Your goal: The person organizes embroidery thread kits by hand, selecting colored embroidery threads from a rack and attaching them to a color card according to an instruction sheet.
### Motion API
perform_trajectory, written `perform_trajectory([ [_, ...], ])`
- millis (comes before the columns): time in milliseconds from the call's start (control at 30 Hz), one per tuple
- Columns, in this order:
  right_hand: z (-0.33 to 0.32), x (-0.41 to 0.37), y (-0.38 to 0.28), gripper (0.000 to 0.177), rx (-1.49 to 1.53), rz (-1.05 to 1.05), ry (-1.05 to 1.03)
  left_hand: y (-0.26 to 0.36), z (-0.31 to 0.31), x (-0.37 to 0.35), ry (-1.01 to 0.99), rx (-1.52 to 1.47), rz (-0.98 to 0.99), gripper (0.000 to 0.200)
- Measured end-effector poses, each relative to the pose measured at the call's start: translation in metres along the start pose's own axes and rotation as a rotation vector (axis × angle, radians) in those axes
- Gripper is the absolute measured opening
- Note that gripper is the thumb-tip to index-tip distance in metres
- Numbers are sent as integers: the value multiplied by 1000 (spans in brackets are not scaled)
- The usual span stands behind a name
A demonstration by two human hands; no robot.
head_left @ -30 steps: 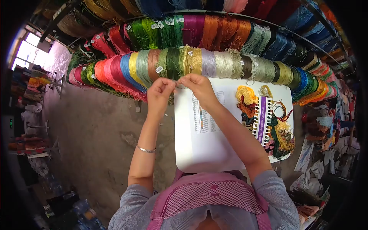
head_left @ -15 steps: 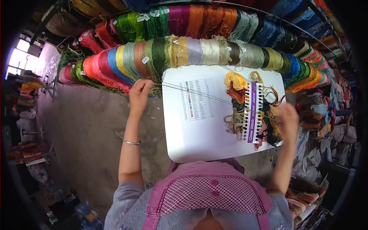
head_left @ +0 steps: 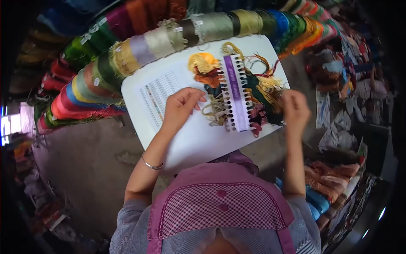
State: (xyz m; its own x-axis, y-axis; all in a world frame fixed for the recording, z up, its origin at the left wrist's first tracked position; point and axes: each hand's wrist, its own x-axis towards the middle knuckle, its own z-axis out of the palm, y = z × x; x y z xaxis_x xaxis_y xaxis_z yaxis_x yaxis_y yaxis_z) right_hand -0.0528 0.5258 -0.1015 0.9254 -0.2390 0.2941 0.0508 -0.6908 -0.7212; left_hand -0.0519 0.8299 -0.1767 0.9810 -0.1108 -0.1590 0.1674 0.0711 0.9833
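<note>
My left hand [head_left: 182, 109] is over the white board, between the printed chart [head_left: 158, 93] and the thread card, its fingers loosely curled and apart; no strand shows in it. My right hand [head_left: 296, 111] is closed in a pinch at the board's right edge, beside pale yellow thread [head_left: 270, 86]; the strand at its fingertips is too fine to make out clearly. The white and purple thread card [head_left: 237, 95] has holes down both sides. Looped through them are a yellow skein [head_left: 203, 62], rust thread [head_left: 209, 79], olive-beige thread [head_left: 216, 111], dark green thread [head_left: 264, 99] and pink thread [head_left: 257, 114].
The white board [head_left: 198, 144] lies in front of my apron [head_left: 220, 203]. A curved rail of coloured skeins [head_left: 156, 44] runs along its far side, with more hanging behind. Brown and blue bundles [head_left: 325, 182] lie at lower right. Concrete floor [head_left: 89, 169] shows at left.
My left hand has moved right, from beyond the board's left edge to near the card. The dark strands stretched across the board no longer show. The view has turned and shifted.
</note>
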Motion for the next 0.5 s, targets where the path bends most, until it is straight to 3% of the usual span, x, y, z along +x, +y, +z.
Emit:
perform_trajectory([
  [33, 23, -3, 18, 8, -49, -349, -30, -3, 10, 2, -25, -6, -43, 19],
  [67, 41, -9, 19, 11, 100, -301, -154, -5, 19, 4, -45, -10, -88, 19],
  [100, 51, -21, 0, 12, 308, 95, -270, -8, 27, 5, -41, 5, -86, 23],
  [200, 74, -25, 3, 7, 493, 270, -454, -10, 40, 5, -72, 12, -259, 22],
  [267, 70, -33, 5, 7, 493, 232, -477, -7, 45, -7, -89, 62, -253, 27],
  [333, 59, -46, 7, 6, 431, 194, -459, -9, 47, -22, -243, 108, -457, 34],
  [433, 54, -62, 14, 7, 319, 149, -467, -20, 60, -38, -333, 153, -387, 35],
  [500, 59, -69, 21, 9, 179, -147, -441, -28, 69, -41, -316, 125, -419, 27],
])
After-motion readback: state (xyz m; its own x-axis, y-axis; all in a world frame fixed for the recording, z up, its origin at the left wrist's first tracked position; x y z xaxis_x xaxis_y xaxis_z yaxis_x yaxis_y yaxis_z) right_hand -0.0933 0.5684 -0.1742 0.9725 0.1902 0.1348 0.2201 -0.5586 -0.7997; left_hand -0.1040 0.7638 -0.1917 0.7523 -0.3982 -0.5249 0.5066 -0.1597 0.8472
